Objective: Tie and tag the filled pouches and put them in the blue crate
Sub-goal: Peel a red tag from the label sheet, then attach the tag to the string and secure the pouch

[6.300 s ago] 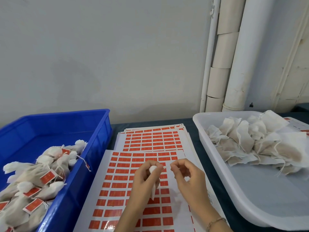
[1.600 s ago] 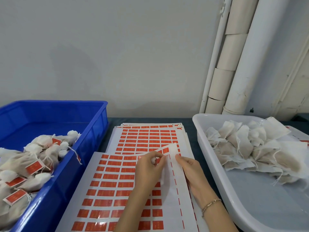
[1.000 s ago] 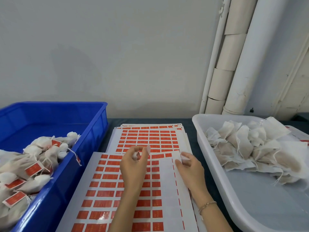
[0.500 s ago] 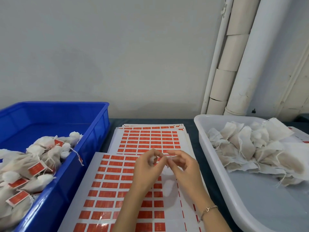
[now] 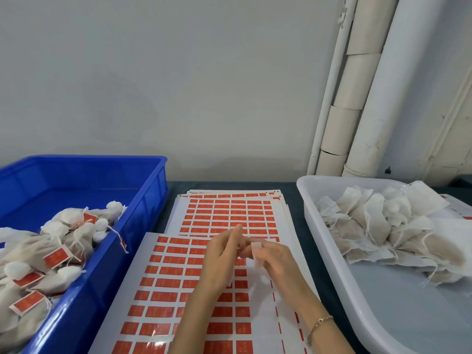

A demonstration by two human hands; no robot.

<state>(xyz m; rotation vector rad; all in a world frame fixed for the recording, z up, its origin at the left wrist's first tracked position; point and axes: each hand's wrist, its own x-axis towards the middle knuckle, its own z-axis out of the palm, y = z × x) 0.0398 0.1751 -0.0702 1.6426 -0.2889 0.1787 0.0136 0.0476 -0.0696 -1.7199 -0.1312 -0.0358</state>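
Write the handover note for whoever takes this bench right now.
Left hand: its fingers meet the right hand's; what it holds is hidden.
Right hand: pinches a small white label above the label sheets.
Done: tagged pouches lie in the blue crate.
Left: a pile of untagged pouches waits in the white tray.

I see glossy paper sheets of red labels (image 5: 168, 287), a smooth blue plastic crate (image 5: 153, 190), a shiny white plastic tray (image 5: 383, 315), matt woven cloth pouches (image 5: 378, 226).
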